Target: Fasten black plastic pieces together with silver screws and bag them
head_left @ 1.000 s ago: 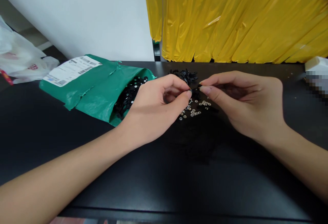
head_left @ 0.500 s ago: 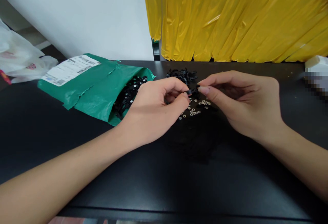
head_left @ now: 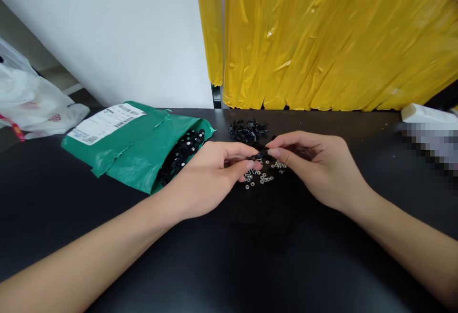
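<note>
Between my two hands is a small black part (head_left: pixel 261 153), too small and dark for me to name its kind. My left hand (head_left: pixel 214 174) pinches its left end between thumb and fingers. The fingertips of my right hand (head_left: pixel 311 165) are closed on its right end. Just below the fingers, small silvery ring-shaped pieces (head_left: pixel 265 178) and a few thin screws (head_left: pixel 252 172) lie scattered on the black table (head_left: pixel 229 265). Behind the hands sits a pile of black parts (head_left: pixel 247 130).
An open green mailing bag (head_left: pixel 143 155) with a white label lies left, black pieces with shiny dots showing in its mouth. Farther left is a white plastic bag (head_left: pixel 39 98). Yellow plastic sheeting (head_left: pixel 304 41) hangs behind the table. A white object (head_left: pixel 425 113), partly blurred, stands at right.
The whole view has shifted, so the table and bag appear lower. My left fingers have loosened slightly around the black part and look straighter. Both hands stay together over the silvery pieces.
</note>
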`<state>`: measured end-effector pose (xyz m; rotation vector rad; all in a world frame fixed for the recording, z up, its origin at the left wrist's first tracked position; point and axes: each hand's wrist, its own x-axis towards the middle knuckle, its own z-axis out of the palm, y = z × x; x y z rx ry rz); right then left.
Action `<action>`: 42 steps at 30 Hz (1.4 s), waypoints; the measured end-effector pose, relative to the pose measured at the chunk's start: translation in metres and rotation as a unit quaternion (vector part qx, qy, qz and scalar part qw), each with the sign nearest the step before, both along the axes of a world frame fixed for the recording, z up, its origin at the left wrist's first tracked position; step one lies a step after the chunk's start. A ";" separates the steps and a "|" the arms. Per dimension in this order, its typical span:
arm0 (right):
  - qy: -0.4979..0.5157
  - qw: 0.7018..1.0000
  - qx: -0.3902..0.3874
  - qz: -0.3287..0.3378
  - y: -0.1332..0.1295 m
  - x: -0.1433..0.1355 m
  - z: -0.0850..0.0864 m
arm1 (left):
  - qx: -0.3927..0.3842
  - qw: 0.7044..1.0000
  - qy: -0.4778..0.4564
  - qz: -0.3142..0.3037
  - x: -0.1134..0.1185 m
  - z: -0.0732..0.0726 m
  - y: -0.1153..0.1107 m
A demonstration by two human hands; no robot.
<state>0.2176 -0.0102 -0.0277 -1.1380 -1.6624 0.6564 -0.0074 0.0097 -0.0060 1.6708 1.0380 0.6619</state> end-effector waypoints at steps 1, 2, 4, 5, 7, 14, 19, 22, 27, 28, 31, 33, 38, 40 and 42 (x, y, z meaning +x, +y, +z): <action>-0.001 1.000 -0.002 0.003 0.000 0.000 0.000 | -0.014 1.000 -0.007 0.005 0.000 0.000 0.000; -0.001 1.000 -0.004 0.006 0.000 0.000 -0.001 | -0.026 1.000 -0.013 0.012 0.001 0.000 0.000; -0.002 1.000 -0.010 0.013 -0.001 0.000 -0.001 | -0.042 0.999 -0.022 0.021 0.003 0.001 -0.001; -0.005 1.000 -0.012 0.014 0.000 0.000 -0.002 | -0.044 0.998 -0.025 0.023 0.004 0.002 -0.002; -0.015 1.000 0.003 0.015 0.000 0.001 -0.003 | -0.045 0.998 -0.025 0.021 0.006 0.003 -0.003; -0.035 0.997 0.072 0.020 -0.002 0.002 -0.004 | 0.013 0.998 -0.010 0.055 0.006 0.002 0.001; -0.040 0.997 0.055 -0.043 -0.001 0.004 0.000 | 0.035 0.994 -0.012 0.104 0.004 0.003 0.002; -0.104 0.993 0.034 -0.050 0.003 0.010 0.001 | 0.032 0.993 -0.011 0.116 0.005 0.006 0.000; -0.194 0.980 0.006 -0.044 0.012 0.028 -0.001 | 0.048 0.992 -0.013 0.115 0.006 0.007 0.000; -0.205 0.978 0.008 -0.043 0.013 0.031 0.000 | 0.058 0.992 -0.014 0.113 0.006 0.006 0.000; -0.250 0.967 -0.007 -0.040 0.014 0.038 0.006 | 0.083 0.991 -0.015 0.106 0.005 0.004 0.001; -0.298 0.953 -0.042 -0.039 0.013 0.041 0.012 | 0.086 0.991 -0.018 0.103 0.004 0.003 0.002; -0.376 0.917 -0.130 -0.034 0.014 0.052 0.022 | 0.054 0.992 -0.036 0.110 0.004 0.002 0.003; -0.385 0.907 -0.169 -0.017 0.016 0.060 0.024 | 0.051 0.992 -0.040 0.109 0.004 0.003 0.004; -0.388 0.900 -0.199 0.001 0.017 0.068 0.026 | 0.058 0.992 -0.037 0.105 0.005 0.005 0.005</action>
